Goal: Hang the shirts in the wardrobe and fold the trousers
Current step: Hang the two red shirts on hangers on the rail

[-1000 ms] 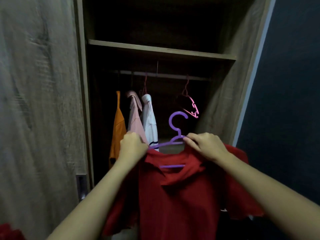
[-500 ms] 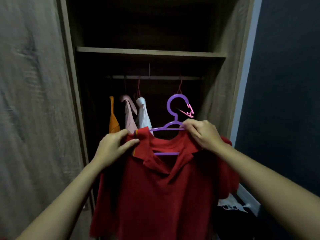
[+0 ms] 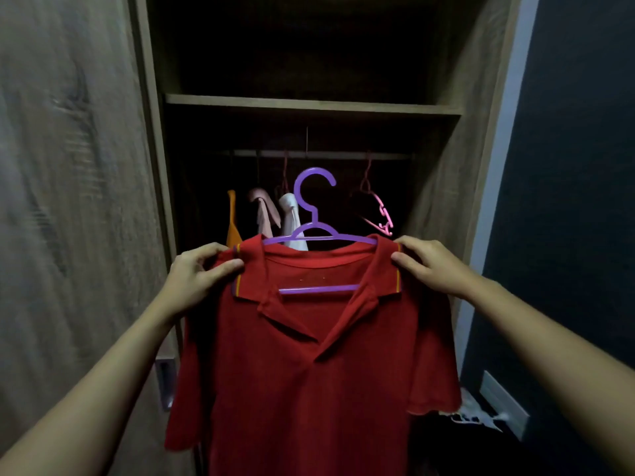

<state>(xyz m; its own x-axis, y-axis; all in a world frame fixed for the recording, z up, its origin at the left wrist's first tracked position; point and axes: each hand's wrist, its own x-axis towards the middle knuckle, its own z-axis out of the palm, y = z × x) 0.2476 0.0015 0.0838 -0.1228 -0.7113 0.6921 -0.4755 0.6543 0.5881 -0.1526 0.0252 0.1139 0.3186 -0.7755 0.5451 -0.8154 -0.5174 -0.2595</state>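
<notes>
Holding three shirts (image 3: 264, 218), the wardrobe (image 3: 443, 159) stands behind the gripped red shirt (image 3: 309, 372).

red polo shirt (image 3: 309, 372) | on purple hanger (image 3: 314, 214) | upright, collar open | in front of wardrobe (image 3: 446, 108), hook not on rail

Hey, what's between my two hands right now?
Head view: the red shirt, on the purple hanger, spans the stretch; left hand and right hand each pinch a shoulder of it.

No legible text, label or number on anything in view.
</notes>
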